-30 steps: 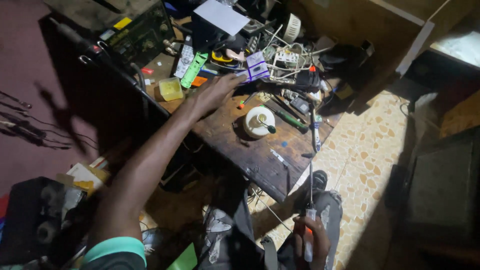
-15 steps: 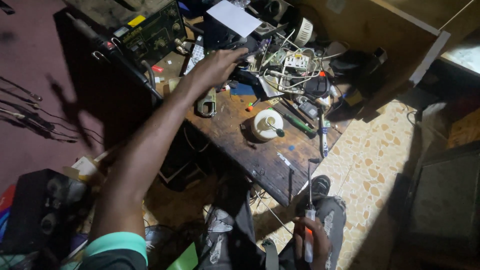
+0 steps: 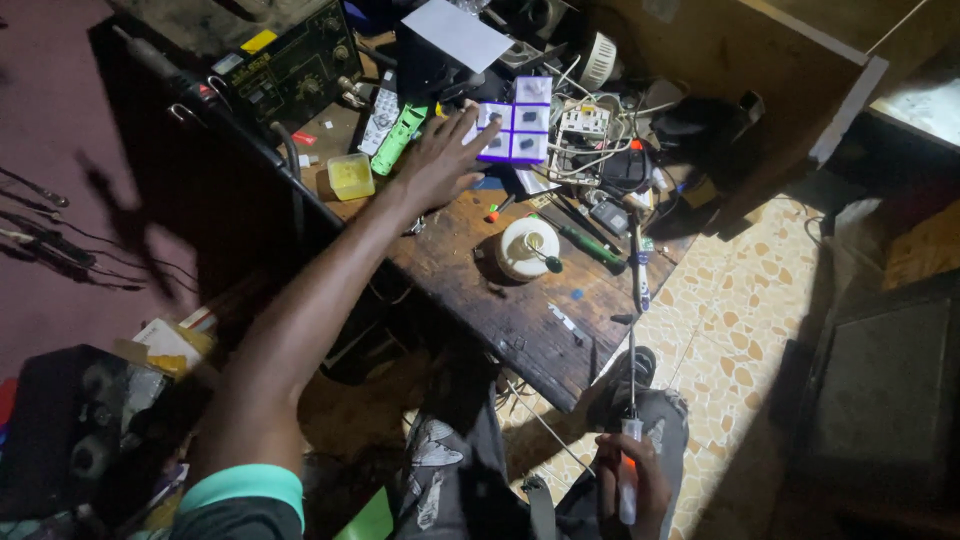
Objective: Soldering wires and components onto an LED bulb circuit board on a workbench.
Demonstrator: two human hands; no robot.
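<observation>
Down by the knee, at the bottom edge of the view: right hand [image 3: 632, 478] clenched round the orange and white handle of a screwdriver [image 3: 628, 440], thin shaft pointing up toward the edge of the wooden workbench [image 3: 520, 320]. Further up, across the dark scarred bench top: left arm stretched out long, left hand [image 3: 440, 160] open, fingers spread flat and gripping nothing, fingertips touching the near edge of a purple compartment tray [image 3: 520, 128] with small dark parts in its white cells. Just left of that hand: a green remote-shaped device [image 3: 400, 138], a white remote [image 3: 379, 116] beside it, a small yellow plastic box [image 3: 351, 176] nearer the bench edge. Right of the hand, mid-bench: a round white spool [image 3: 526, 248], with a green-handled tool [image 3: 590, 245] lying close by. Beyond the tray: a tangle of wires around a small circuit board [image 3: 583, 122]. Farthest back, top left: a black bench unit with knobs [image 3: 290, 60].
</observation>
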